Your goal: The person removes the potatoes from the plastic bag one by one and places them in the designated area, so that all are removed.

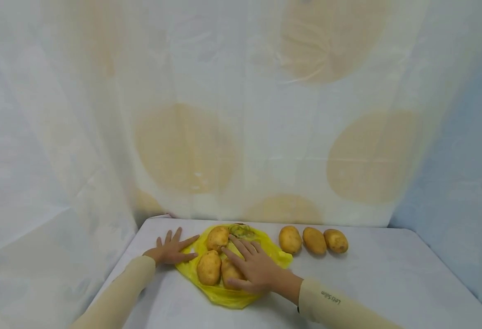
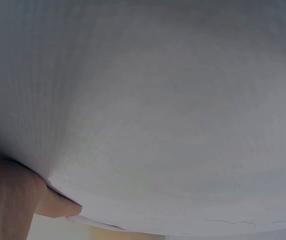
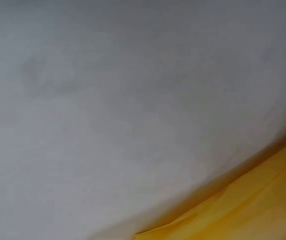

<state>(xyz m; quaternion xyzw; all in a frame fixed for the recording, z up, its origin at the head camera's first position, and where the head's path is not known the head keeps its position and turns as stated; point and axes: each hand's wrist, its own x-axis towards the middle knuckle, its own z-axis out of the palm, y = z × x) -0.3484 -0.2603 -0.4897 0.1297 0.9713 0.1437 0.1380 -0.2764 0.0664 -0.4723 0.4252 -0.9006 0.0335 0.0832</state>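
A yellow plastic bag (image 1: 228, 299) lies spread on the table, with a back potato (image 1: 217, 238), a front-left potato (image 1: 209, 268) and a third potato (image 1: 227, 269) on it. My left hand (image 1: 170, 250) is flat at the bag's left edge, fingers spread and tips touching the plastic. Part of this hand (image 2: 13, 200) shows at the lower left of the left wrist view. Over the bag's right half reaches my right hand (image 1: 257, 268), its fingers straight and spread. It partly covers the third potato. In the right wrist view only yellow plastic (image 3: 243, 205) appears, without the hand.
To the right of the bag, a left potato (image 1: 290, 240), a middle potato (image 1: 314, 241) and a right potato (image 1: 336, 241) sit in a row near the back edge. They stand on a white-covered table (image 1: 372, 278). A spotted curtain (image 1: 265, 151) hangs behind.
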